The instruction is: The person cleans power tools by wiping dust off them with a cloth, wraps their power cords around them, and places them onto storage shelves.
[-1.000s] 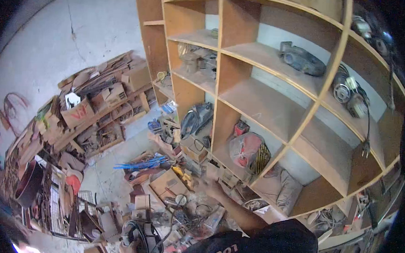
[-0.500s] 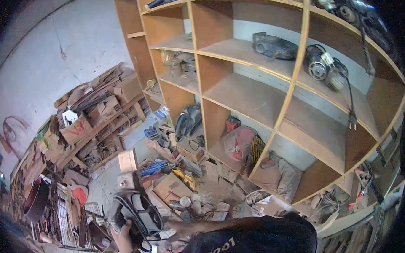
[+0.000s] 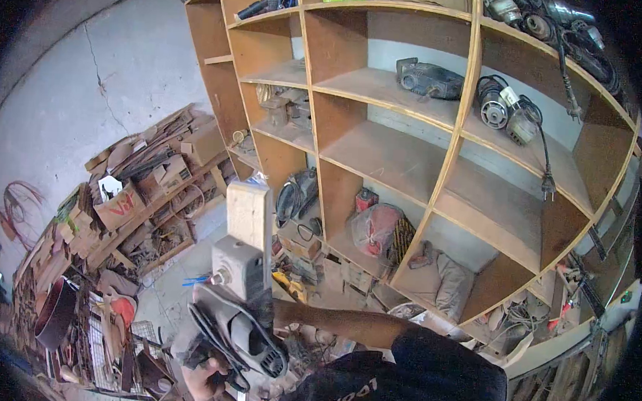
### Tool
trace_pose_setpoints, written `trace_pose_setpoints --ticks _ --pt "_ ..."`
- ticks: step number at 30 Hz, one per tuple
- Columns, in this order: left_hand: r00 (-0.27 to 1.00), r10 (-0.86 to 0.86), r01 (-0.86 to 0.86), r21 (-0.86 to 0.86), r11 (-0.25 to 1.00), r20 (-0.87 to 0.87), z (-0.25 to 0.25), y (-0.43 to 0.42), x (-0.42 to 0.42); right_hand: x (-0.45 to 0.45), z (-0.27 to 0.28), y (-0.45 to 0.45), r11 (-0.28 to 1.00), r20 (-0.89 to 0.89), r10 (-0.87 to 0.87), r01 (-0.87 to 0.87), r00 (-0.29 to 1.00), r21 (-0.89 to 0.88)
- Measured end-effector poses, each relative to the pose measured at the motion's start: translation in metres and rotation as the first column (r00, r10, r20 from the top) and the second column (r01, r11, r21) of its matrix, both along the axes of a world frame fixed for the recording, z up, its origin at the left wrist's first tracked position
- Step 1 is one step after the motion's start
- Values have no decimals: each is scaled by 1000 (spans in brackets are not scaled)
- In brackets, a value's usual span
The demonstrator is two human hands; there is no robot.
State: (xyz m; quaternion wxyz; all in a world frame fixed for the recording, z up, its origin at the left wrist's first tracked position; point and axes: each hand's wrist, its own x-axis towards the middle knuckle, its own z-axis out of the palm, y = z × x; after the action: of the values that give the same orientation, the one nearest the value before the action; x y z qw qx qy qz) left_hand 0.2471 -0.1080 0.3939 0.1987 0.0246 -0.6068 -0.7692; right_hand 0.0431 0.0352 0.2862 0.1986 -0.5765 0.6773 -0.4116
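Observation:
A grey corded power tool (image 3: 255,342) is held up in front of me at the lower centre, tilted. On its upper end is a metal housing with a small knob (image 3: 220,276) and a flat pale piece that looks like wood (image 3: 248,215). Black cord is looped along its body. My left hand (image 3: 206,376) is closed around its lower left part. From the right, my right forearm (image 3: 336,323) reaches behind the tool. The tool hides that hand and its fingers.
A wooden shelf unit (image 3: 381,156) fills the back, with a dark power tool (image 3: 432,81) and corded motors (image 3: 504,108) in its compartments. Scrap wood and boxes (image 3: 128,205) are heaped at left. Below lie a bagged red item (image 3: 377,229) and a grey cloth (image 3: 444,272).
The power tool has risen and shifted right, toward the camera, with my left hand on it. My right forearm has moved up, and its hand has gone out of sight behind the tool.

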Motion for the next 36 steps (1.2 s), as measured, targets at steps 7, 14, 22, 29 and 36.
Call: trace_pose_setpoints --ticks 7,14,22,29,36 --pt "978 4 -6 -8 1000 -208 6 10 -6 55 -6 -4 980 -23 156 -152 987 126" --pt "987 -69 112 310 944 -147 4 -1 12 -49 27 -16 982 -145 -81 104 986 155" --pt "981 -32 42 -51 998 191 31 10 28 -179 184 71 946 806 301 -55 510 -319" --pt "893 364 -245 -391 887 266 4 -4 -2 -85 76 169 943 327 48 -151 944 297" --pt "940 303 -295 -74 953 160 11 -21 -18 -43 -236 108 622 -223 -517 542 827 565"
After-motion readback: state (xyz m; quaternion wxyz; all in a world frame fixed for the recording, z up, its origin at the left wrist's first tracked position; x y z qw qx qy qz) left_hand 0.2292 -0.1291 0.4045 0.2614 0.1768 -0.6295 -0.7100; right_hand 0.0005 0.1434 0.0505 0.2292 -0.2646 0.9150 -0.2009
